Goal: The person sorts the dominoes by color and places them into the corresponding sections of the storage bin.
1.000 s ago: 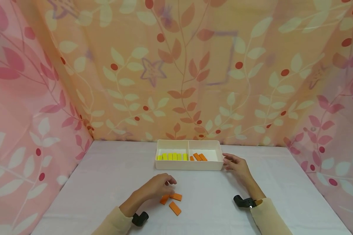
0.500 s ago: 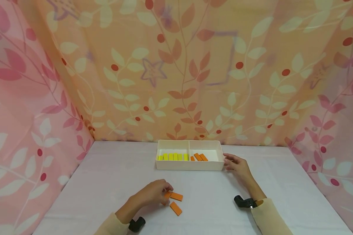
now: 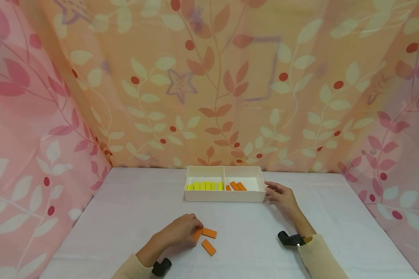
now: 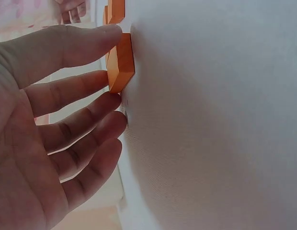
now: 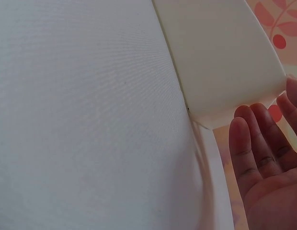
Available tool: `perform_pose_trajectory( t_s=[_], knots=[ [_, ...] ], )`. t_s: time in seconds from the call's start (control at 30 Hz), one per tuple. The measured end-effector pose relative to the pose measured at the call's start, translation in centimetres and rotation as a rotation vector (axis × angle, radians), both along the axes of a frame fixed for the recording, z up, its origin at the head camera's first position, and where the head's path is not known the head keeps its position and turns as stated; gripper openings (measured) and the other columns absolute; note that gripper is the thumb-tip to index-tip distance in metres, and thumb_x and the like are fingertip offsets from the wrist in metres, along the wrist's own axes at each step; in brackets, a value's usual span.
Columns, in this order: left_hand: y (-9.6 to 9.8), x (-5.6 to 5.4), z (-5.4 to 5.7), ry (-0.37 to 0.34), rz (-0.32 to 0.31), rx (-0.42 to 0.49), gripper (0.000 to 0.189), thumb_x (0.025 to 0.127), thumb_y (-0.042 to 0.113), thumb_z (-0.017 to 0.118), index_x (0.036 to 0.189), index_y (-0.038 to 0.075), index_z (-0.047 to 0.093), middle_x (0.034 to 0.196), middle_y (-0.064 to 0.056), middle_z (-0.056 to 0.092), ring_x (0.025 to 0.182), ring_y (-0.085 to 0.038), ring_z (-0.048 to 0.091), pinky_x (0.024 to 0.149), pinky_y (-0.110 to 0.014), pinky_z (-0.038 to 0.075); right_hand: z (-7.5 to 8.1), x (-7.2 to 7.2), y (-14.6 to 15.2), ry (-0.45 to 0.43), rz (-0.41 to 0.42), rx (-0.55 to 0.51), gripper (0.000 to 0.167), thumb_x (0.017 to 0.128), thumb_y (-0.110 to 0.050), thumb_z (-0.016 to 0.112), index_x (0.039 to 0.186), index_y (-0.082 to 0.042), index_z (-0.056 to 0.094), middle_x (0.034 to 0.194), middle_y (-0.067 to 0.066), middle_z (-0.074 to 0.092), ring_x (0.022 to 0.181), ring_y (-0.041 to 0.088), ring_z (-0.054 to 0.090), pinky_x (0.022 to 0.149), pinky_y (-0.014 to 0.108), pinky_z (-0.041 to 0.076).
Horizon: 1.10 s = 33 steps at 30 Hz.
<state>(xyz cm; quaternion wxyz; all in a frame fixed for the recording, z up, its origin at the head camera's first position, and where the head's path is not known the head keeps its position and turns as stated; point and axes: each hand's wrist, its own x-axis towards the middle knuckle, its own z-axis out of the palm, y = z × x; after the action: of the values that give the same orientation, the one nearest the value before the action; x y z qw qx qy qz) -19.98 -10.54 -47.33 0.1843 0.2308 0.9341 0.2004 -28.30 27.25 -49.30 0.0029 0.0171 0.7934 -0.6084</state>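
Observation:
My left hand [image 3: 179,231] is low over the table and pinches an orange block [image 3: 197,234] between thumb and forefinger. In the left wrist view the thumb lies against one end of that block [image 4: 121,64], while the other fingers are spread below it. Two more orange blocks, one just right of the fingertips [image 3: 209,233] and one nearer the front [image 3: 208,247], lie flat. My right hand [image 3: 282,199] rests its fairly straight fingertips against the right end of a white two-part box [image 3: 227,197]. The right wrist view shows these fingers at the box's end wall [image 5: 225,62].
Several yellow blocks [image 3: 207,186] stand in a row in the box's left compartment. A few orange blocks [image 3: 238,186] lie in its right one. White cloth covers the table [image 3: 136,197]; a patterned curtain [image 3: 153,116] hangs behind the box.
My left hand has moved down and slightly left to the leftmost loose orange block, and thumb and forefinger have closed on it. My right hand has stayed at the box's end.

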Motion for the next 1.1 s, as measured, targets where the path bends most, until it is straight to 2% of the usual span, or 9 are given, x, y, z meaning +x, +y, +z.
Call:
perform_pose_trajectory(
  t_s=[0.07, 0.3, 0.43, 0.67, 0.8, 1.1],
  knots=[
    [0.04, -0.06, -0.07, 0.003, 0.000, -0.006, 0.040, 0.073, 0.016, 0.082, 0.112, 0.017, 0.071, 0.099, 0.009, 0.058, 0.087, -0.007, 0.048, 0.085, -0.030, 0.048, -0.07, -0.05, 0.04, 0.002, 0.004, 0.005, 0.051, 0.094, -0.026, 0.065, 0.135, 0.002, 0.054, 0.104, 0.008, 0.067, 0.080, 0.011, 0.066, 0.073, 0.025, 0.057],
    [0.02, 0.00, 0.00, 0.012, -0.008, -0.024, 0.039, 0.073, 0.016, 0.082, 0.111, 0.019, 0.070, 0.099, 0.009, 0.057, 0.088, -0.007, 0.048, 0.086, -0.031, 0.048, -0.24, -0.16, 0.02, 0.006, 0.007, 0.021, 0.049, 0.095, -0.025, 0.064, 0.135, 0.001, 0.054, 0.112, 0.020, 0.065, 0.081, 0.011, 0.066, 0.073, 0.025, 0.057],
    [0.12, 0.13, 0.07, 0.020, -0.008, -0.029, 0.039, 0.073, 0.017, 0.082, 0.110, 0.018, 0.070, 0.099, 0.009, 0.057, 0.089, -0.008, 0.048, 0.086, -0.031, 0.048, -0.08, -0.01, -0.03, 0.021, 0.011, 0.038, 0.049, 0.095, -0.026, 0.063, 0.134, 0.002, 0.054, 0.113, 0.022, 0.064, 0.082, 0.013, 0.066, 0.074, 0.027, 0.057],
    [0.18, 0.25, -0.09, 0.039, -0.010, -0.035, 0.041, 0.071, 0.016, 0.083, 0.110, 0.019, 0.070, 0.098, 0.010, 0.056, 0.088, -0.007, 0.047, 0.085, -0.029, 0.048, -0.05, -0.30, 0.22, 0.066, 0.051, 0.084, 0.041, 0.096, -0.019, 0.061, 0.131, 0.003, 0.056, 0.126, 0.028, 0.058, 0.084, 0.003, 0.062, 0.073, 0.022, 0.056],
    [0.23, 0.33, -0.21, 0.046, -0.006, -0.037, 0.039, 0.072, 0.016, 0.083, 0.109, 0.018, 0.070, 0.097, 0.010, 0.055, 0.088, -0.008, 0.047, 0.084, -0.029, 0.047, 0.09, -0.41, 0.47, 0.111, 0.058, 0.121, 0.041, 0.094, -0.018, 0.064, 0.128, 0.005, 0.058, 0.126, 0.029, 0.058, 0.084, -0.001, 0.060, 0.072, 0.022, 0.056],
    [0.15, 0.45, -0.04, 0.044, 0.014, -0.036, 0.038, 0.073, 0.019, 0.082, 0.109, 0.018, 0.070, 0.096, 0.010, 0.055, 0.088, -0.008, 0.047, 0.085, -0.030, 0.048, 0.05, -0.77, 0.73, 0.094, 0.067, 0.116, 0.043, 0.092, -0.022, 0.067, 0.127, 0.002, 0.060, 0.129, 0.028, 0.058, 0.086, -0.002, 0.060, 0.075, 0.024, 0.056]
  ],
)
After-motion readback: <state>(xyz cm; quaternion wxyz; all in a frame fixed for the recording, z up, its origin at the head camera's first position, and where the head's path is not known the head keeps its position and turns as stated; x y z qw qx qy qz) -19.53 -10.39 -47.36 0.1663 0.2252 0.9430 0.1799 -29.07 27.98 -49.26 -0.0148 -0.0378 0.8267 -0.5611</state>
